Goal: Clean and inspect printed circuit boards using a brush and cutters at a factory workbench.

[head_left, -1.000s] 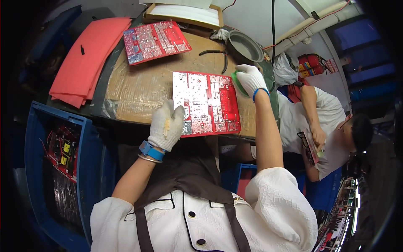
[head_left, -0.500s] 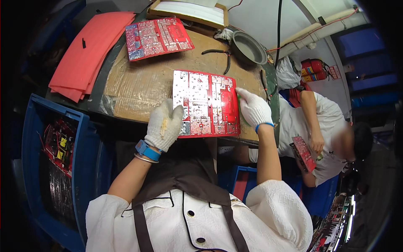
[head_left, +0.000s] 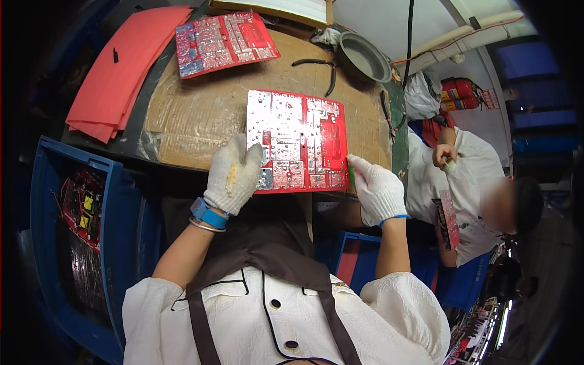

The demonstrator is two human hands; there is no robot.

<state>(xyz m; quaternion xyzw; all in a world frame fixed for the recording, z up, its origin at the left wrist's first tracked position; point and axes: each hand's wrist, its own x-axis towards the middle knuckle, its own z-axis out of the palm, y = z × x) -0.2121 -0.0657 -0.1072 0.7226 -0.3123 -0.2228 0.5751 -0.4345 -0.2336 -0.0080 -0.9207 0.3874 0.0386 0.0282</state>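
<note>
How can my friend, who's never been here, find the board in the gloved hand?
Find the big brown cardboard sheet. Over its near edge is a red rectangular circuit board with shiny silver patches. A similar red board is farther back, but this nearer one has the white-gloved left hand gripping its left edge.

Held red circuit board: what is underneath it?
Cardboard shows past the far edge of the red circuit board. Some fingers of the left hand go out of sight beneath it. The board's underside and whatever lies directly below are covered.
</note>
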